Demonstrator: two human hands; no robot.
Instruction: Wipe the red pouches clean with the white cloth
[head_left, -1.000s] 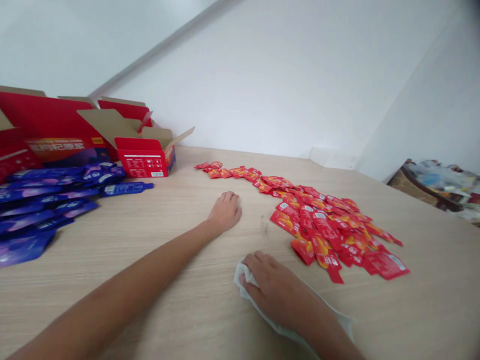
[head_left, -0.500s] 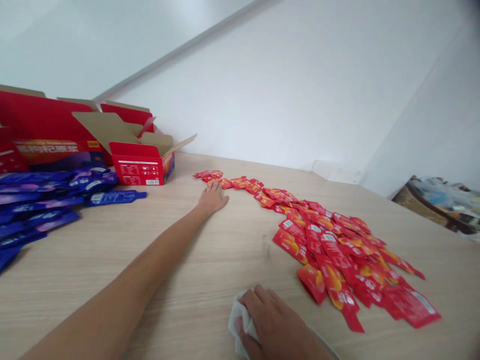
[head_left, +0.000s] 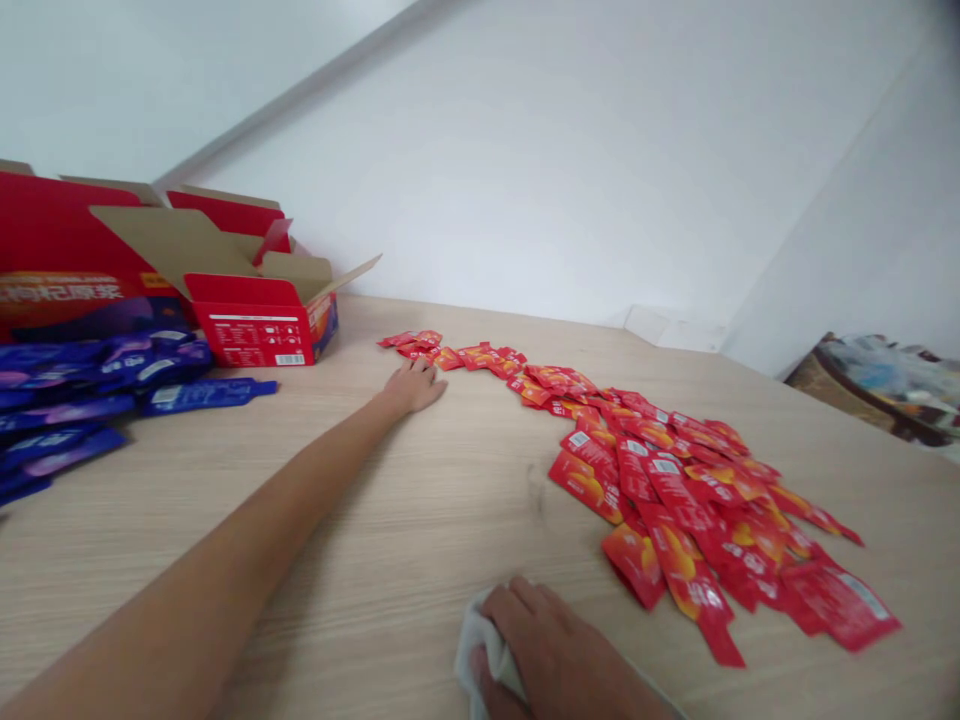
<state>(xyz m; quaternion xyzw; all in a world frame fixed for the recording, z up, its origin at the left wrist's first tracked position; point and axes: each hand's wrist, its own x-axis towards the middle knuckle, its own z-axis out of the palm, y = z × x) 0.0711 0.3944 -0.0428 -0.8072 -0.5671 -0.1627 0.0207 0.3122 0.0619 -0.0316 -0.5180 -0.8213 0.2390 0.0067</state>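
left hand (head_left: 411, 387) lies flat, palm down on the pale wood-grain table top (head_left: 420, 590), fingers open, holding nothing. its fingertips are at the thin far end of the red sachets (head_left: 675, 490), touching or just short of the nearest ones, can't tell which. compared with the earlier frames, this hand is further out along the strip, with the arm stretched almost straight. right hand (head_left: 559, 650) is at the bottom edge of the view, curled closed over a bunched white cloth (head_left: 480, 655) and pressing it to the table. it sits nearer the viewer than in the oldest frame, and less of the cloth shows now. the red sachets run in a loose narrow strip that widens into a messy heap on the right, near the right hand but not touching it. a dark smudge (head_left: 535, 490) marks the table between the hands and the heap. further left are an open red carton (head_left: 255, 325) with flaps up, a larger red box (head_left: 67, 240) behind it, and a pile of blue-purple sachets (head_left: 67, 400), with one blue sachet (head_left: 208, 396) lying apart. these all sit further left in view than before, so the view has shifted slightly.
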